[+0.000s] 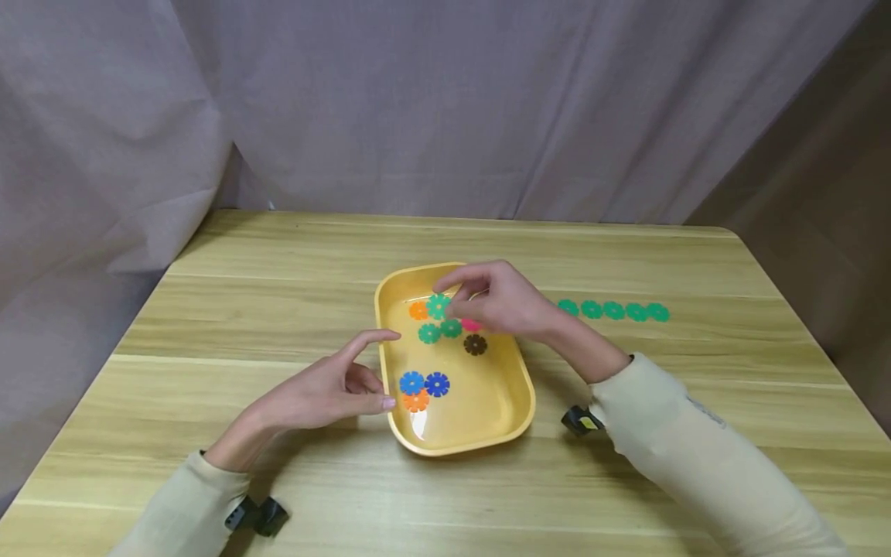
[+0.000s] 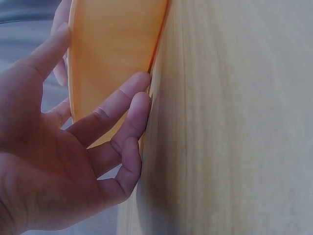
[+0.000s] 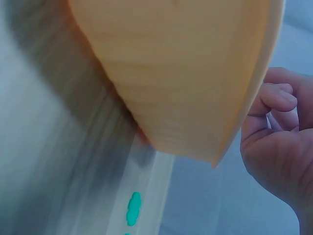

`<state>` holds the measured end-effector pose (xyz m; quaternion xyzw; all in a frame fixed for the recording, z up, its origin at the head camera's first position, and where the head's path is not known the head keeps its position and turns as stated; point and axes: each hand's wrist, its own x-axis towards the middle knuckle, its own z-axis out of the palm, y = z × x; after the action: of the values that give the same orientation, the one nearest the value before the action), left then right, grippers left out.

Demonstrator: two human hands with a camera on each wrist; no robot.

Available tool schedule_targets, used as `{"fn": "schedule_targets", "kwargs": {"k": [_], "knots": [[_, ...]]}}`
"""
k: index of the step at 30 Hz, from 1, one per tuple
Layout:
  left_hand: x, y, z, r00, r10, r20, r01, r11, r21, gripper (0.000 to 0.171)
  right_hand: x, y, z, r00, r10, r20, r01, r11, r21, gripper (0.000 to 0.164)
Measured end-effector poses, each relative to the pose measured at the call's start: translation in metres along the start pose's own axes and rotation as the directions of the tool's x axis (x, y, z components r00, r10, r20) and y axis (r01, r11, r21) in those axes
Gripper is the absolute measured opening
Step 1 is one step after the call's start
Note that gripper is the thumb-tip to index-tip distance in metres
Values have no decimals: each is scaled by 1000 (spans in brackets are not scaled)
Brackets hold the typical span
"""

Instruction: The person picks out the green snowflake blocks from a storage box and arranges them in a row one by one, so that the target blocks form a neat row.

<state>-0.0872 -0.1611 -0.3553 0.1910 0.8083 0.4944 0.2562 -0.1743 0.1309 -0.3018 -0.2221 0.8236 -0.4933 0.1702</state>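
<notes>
A yellow plastic tray (image 1: 480, 402) stands on the wooden table. My left hand (image 1: 323, 387) holds its left side, with thumb and index finger at the rim; in the left wrist view the other fingers bend against the outer wall. Over the far part of the tray, my right hand (image 1: 501, 298) pinches a green notched disc (image 1: 438, 306) between thumb and index finger. Below it lie two green discs (image 1: 429, 333), an orange disc (image 1: 418, 311), a partly covered pink disc (image 1: 471, 325) and a brown disc (image 1: 476, 344). The right wrist view hides the pinch behind the tray wall.
Nearer in the tray are a light blue disc (image 1: 411, 383), a dark blue disc (image 1: 437, 384) and an orange disc (image 1: 416, 401). Right of the tray, several green discs (image 1: 614, 310) form a row, partly behind my right forearm. A grey curtain (image 1: 418, 108) hangs behind the table.
</notes>
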Motion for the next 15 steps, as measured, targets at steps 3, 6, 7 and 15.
{"fn": "schedule_targets", "kwargs": {"k": [3, 6, 7, 15], "knots": [[0, 0, 0, 1000, 3, -1, -3, 1000, 4, 83, -4, 3, -2, 1000, 18, -15, -18, 999, 35, 32], [0, 0, 0, 1000, -2, -4, 2, 1000, 2, 83, -8, 6, -4, 999, 33, -29, -31, 997, 75, 29], [0, 0, 0, 1000, -5, -5, 5, 1000, 2, 83, -9, 7, -5, 999, 36, -33, -33, 996, 86, 28], [0, 0, 0, 1000, -12, -11, 12, 1000, 10, 82, -19, 16, -12, 998, 48, -50, -39, 987, 155, 31]]}}
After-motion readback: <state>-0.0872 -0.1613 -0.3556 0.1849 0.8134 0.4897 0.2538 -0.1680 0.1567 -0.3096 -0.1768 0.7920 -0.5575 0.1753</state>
